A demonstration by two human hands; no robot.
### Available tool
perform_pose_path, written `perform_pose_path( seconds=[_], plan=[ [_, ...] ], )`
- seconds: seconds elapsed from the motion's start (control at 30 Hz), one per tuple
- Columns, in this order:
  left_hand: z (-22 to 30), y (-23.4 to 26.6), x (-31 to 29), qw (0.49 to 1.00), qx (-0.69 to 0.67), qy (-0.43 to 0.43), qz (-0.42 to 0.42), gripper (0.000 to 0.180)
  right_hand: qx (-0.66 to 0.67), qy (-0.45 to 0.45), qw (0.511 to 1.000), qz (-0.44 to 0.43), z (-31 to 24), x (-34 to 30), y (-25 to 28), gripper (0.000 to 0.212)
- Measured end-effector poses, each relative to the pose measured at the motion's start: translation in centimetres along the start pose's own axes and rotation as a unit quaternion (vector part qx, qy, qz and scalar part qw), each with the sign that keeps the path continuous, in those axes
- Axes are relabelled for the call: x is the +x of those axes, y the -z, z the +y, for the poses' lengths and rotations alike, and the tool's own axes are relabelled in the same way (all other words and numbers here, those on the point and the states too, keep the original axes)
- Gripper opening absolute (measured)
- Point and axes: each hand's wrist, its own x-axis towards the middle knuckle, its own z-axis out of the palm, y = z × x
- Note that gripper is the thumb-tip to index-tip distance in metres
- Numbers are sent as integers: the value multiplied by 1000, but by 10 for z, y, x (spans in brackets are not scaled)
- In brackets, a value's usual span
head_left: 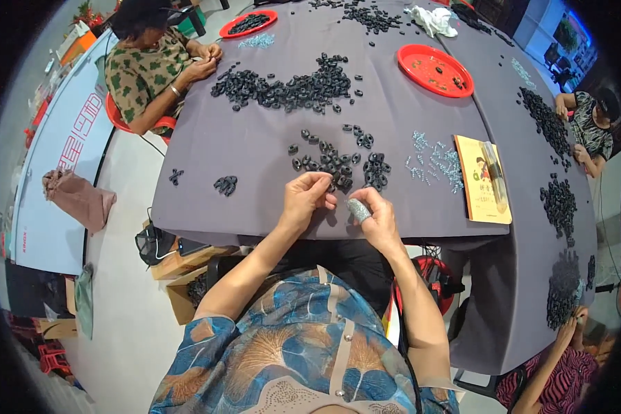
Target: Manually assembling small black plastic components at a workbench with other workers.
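My left hand [308, 200] is closed in a pinch at the table's near edge, with a small black plastic part at its fingertips. Close beside it, my right hand [378, 219] has its fingers bent together; anything between them is too small to make out. A silvery-grey cover [359, 210] wraps one finger of that hand. Just beyond my hands lies a loose pile of black oval parts [330, 160], with a smaller black heap [375, 170] to its right. Small silvery pieces, perhaps screws or springs [438, 162], are scattered farther right.
A yellow booklet [481, 181] with a pen-like item lies on the grey tablecloth [269, 148]. Beyond are a large black heap [290, 88] and a red tray [421, 81]. Small black clusters [225, 184] lie left. Other people work at the left [148, 69] and right [593, 124].
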Motion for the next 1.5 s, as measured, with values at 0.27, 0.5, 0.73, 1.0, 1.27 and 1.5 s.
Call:
perform_pose_path(
  seconds=[0.27, 0.5, 0.73, 1.0, 1.27, 1.5],
  plan=[
    [-4, 5, -3, 999, 21, -4, -35, 24, 14, -18, 1000, 3, -16, -1, -1, 10],
    [-5, 7, -6, 998, 6, -28, -61, 25, -1, -3, 1000, 4, -16, -1, -3, 10],
    [25, 42, 9, 990, -96, -88, 47, 19, 3, 7, 1000, 7, -12, -1, -3, 9],
    [10, 35, -1, 993, -109, -25, 45, 15, -40, 64, 997, 26, 0, 1, -6, 6],
    [0, 5, -7, 995, -95, 11, -26, 16, -2, 9, 1000, 19, -9, 0, -5, 12],
    [-13, -9, -15, 996, -17, -17, -81, 17, 67, -4, 998, -2, -9, -1, -1, 16]
  ],
)
